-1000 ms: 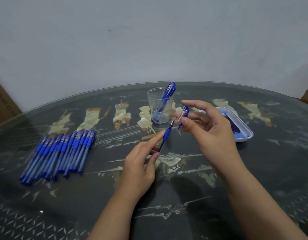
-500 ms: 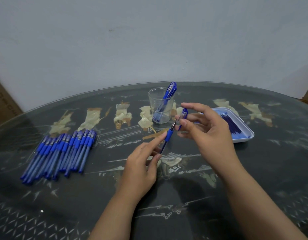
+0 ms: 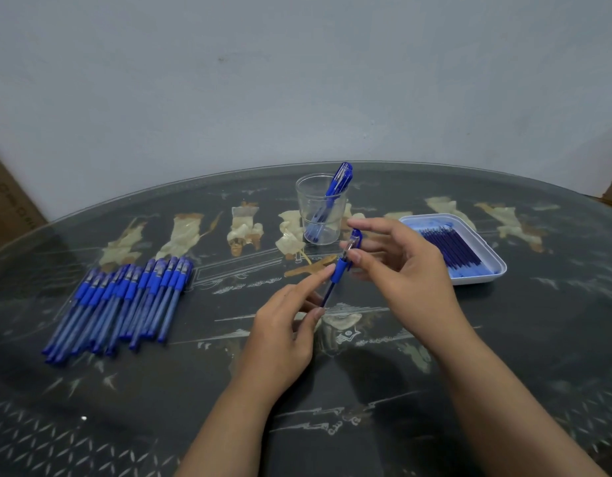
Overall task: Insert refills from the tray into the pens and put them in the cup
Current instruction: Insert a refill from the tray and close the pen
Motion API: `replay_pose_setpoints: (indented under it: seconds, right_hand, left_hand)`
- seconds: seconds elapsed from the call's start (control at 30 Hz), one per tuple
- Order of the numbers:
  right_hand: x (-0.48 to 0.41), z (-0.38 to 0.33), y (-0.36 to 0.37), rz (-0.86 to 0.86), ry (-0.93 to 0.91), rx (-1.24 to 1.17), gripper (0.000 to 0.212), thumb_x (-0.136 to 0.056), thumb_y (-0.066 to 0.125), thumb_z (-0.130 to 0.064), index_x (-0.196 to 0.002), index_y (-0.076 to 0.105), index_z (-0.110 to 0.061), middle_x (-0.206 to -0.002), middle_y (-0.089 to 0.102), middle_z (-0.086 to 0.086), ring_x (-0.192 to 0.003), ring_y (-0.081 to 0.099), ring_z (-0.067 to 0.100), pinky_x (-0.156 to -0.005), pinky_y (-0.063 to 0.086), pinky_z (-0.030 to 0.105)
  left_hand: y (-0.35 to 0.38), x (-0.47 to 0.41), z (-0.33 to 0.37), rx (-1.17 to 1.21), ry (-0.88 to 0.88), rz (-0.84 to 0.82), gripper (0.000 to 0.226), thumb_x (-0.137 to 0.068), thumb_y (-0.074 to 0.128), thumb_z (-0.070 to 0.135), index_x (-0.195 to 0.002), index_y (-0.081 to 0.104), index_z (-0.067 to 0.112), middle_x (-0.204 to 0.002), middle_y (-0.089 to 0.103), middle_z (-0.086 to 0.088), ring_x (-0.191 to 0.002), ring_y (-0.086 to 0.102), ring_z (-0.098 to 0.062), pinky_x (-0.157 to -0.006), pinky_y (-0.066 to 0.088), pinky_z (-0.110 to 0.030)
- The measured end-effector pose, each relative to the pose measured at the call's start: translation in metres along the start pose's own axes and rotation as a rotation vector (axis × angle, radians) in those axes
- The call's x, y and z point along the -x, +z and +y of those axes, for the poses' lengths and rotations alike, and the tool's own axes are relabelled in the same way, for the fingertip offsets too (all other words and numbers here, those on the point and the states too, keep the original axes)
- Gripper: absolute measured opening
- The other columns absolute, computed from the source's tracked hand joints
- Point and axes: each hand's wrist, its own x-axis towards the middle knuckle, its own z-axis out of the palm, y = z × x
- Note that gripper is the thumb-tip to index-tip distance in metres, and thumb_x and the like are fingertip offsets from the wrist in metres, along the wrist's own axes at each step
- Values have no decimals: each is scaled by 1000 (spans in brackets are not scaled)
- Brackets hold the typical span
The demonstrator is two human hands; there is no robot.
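As left hand [image 3: 283, 339] pinches pen [image 3: 339, 270], right hand [image 3: 409, 270] grips its cap [image 3: 355, 239].

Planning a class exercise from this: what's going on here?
A person is assembling pens at a table. The left grip holds a blue pen by its barrel, while the right grip pinches a cap at the pen's tip. A clear cup behind holds a few pens; more pens lie piled on the left, and a white tray of refills sits on the right.
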Motion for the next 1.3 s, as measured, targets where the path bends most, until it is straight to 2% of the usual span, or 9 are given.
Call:
replay_pose_setpoints:
  seconds: [0.27, 0.37, 0.5, 0.63, 0.8, 0.9, 1.07, 1.2, 1.3]
  right_hand:
    - [0, -1, 2, 31, -21, 65, 34, -85, 72, -2, -99, 68, -33, -99, 75, -11, -92, 71, 10, -87, 57, 45]
    - [1, -2, 5, 40, -43, 94, 35, -84, 72, -4, -95, 65, -37, -95, 74, -18, -91, 70, 5, -87, 56, 41]
    - [0, -2, 7, 44, -53, 87, 37, -84, 72, -3, -92, 64, -38, -89, 72, -22, -91, 70, 5, -87, 56, 34]
    - [-1, -1, 7, 38, -54, 83, 36, -84, 72, -2, -91, 64, -36, -89, 73, -20, -90, 70, 8, -87, 56, 37]
    - [-1, 0, 10, 44, -61, 99, 36, -85, 71, -2, -90, 63, -36, -87, 72, -17, -88, 70, 5, -84, 57, 30]
    - [-1, 0, 11, 39, -55, 116, 37, -85, 72, -2, -88, 62, -38, -87, 72, -19, -88, 70, 5, -84, 57, 31]
    - [2, 1, 12, 38, -58, 128, 36, -87, 70, -4, -92, 62, -39, -90, 73, -7, -90, 70, 13, -86, 56, 47]
    - [4, 1, 12, 116, -44, 107, 37, -87, 69, -2, -100, 65, -36, -91, 73, 4, -91, 70, 21, -85, 55, 51]
    - [-5, -10, 7, 238, -29, 73, 31, -87, 71, -4, -104, 65, -30, -90, 71, 12, -87, 71, 23, -83, 59, 42]
  left_hand:
    - [-1, -1, 1, -7, -2, 16, 71, -87, 66, -4, -138, 50, 43, -93, 60, 14, -87, 62, -9, -79, 48, -10]
    - [0, 0, -1, 19, -21, 28, 74, -86, 67, -4, -136, 49, 47, -93, 61, 13, -86, 64, -10, -79, 52, -18]
    - [0, 0, -1, 45, -14, 46, 75, -85, 67, -7, -134, 51, 48, -96, 62, 15, -86, 64, -8, -77, 52, -14]
    - [1, 0, -1, 44, -11, 54, 73, -85, 66, -7, -134, 53, 44, -96, 63, 13, -86, 64, -9, -77, 53, -17]
    - [1, -1, -1, 40, -11, 68, 70, -84, 67, -8, -134, 54, 39, -95, 63, 12, -84, 64, -8, -76, 55, -22]
    - [1, 0, -1, 46, -13, 72, 71, -84, 67, -8, -133, 54, 41, -94, 62, 12, -83, 63, -8, -76, 54, -20]
    - [0, -2, 4, 67, -39, 55, 73, -83, 68, -9, -128, 53, 47, -95, 62, 24, -84, 62, -3, -73, 44, -6]
    - [-5, -5, -1, 94, -61, 36, 55, -86, 68, -2, -123, 60, 38, -94, 62, 13, -83, 63, -7, -74, 51, -15]
    - [-21, -7, -4, -52, -133, 21, 35, -91, 67, 23, -124, 61, 33, -109, 61, 15, -99, 60, -2, -88, 50, -21]
